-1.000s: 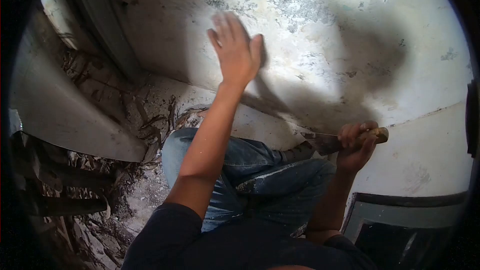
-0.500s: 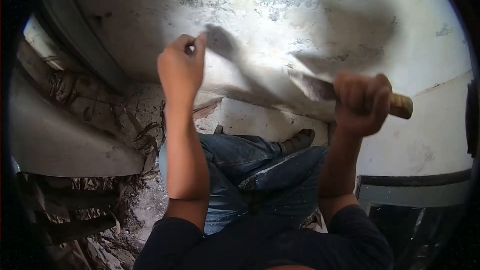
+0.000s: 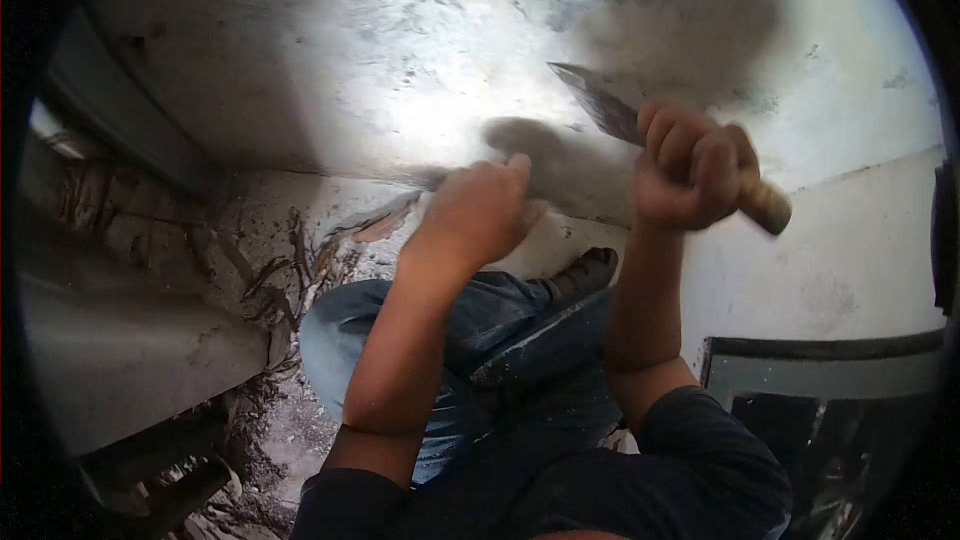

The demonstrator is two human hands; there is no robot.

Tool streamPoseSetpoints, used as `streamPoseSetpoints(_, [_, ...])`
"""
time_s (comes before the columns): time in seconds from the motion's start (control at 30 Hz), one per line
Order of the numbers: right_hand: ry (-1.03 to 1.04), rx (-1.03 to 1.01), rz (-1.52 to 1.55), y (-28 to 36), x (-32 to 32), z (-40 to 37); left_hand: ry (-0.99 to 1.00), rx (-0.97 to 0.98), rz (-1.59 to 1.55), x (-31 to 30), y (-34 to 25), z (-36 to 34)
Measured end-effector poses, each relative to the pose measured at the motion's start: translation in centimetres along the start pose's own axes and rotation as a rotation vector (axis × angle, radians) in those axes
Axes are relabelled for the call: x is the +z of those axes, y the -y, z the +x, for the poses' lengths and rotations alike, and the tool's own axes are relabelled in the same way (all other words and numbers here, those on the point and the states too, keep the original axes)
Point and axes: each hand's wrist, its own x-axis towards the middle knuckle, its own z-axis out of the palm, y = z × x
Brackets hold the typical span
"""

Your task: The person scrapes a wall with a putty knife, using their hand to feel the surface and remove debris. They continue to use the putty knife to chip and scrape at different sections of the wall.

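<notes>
Far left: 1 grey curved panel [image 3: 130, 355]. Beside it, floor debris [image 3: 270, 285], pieces overlapping, can't count. Next, 1 larger reddish-brown flake [image 3: 383, 226] by the foot of the wall [image 3: 350, 80]; 1 wall surface, patchy and worn, brightly lit mid-view.

Left hand [image 3: 472, 212]: has come down from its raised spot and shifted right, now over the bent knee, in front of the lower wall. Its fingers are partly curled and blurred; can't tell if they pinch anything or touch the wall. A shadow falls just beyond them.

Center: 1 pair of jeans [image 3: 555, 340] with pale specks, legs folded; 1 shoe [image 3: 588, 273] visible.

Right hand [image 3: 685, 165]: clenched around the handle of 1 flat-bladed scraper [image 3: 605, 108]. Scraper has swung up from near the shoe over the last second; blade now slants up and left in front of the wall, handle end sticks out on the right side of the fist. Blade contact with wall: can't tell.

What the change means, my judgement: the blade and left fingers are now nearer each other, both at the same stretch of wall, so the hands look mid-motion, not resting.

Lower right: 1 dark panel with grey frame [image 3: 840, 372].

Counts: 2 hands, 1 scraper, 1 shoe.
</notes>
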Motion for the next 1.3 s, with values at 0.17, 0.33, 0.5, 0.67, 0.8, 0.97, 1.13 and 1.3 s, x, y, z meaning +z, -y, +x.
streamPoseSetpoints(0.17, [-0.096,0.045,0.01,0.7,-1.5,0.5,0.004,-0.108,0.054,-0.5,0.3,-0.3])
streamPoseSetpoints(0.33, [-0.175,-0.068,0.062,1.7,-3.6,1.5,0.069,-0.136,0.032,-0.9,-0.1,-0.2])
streamPoseSetpoints(0.5, [-0.112,-0.112,-0.022,3.0,-3.6,0.6,0.065,-0.124,0.041,-0.2,-0.1,-0.2])
streamPoseSetpoints(0.67, [-0.105,-0.033,-0.001,0.8,-3.6,1.1,0.124,-0.156,0.056,-0.8,-0.4,0.1])
streamPoseSetpoints(0.8, [-0.024,-0.122,0.003,3.2,-4.0,1.1,0.09,-0.123,0.064,-0.2,0.4,-0.3])
streamPoseSetpoints(0.97, [-0.159,-0.018,-0.093,-2.6,-3.8,-1.1,0.037,-0.078,0.069,-0.2,0.3,-0.2])
streamPoseSetpoints(1.13, [-0.094,-0.146,0.049,4.3,-2.4,1.4,0.002,-0.055,0.09,-0.3,0.5,-0.6])
streamPoseSetpoints(1.3, [-0.179,-0.03,-0.011,1.2,-2.4,1.5,0.048,-0.109,0.084,-0.7,0.1,0.1])
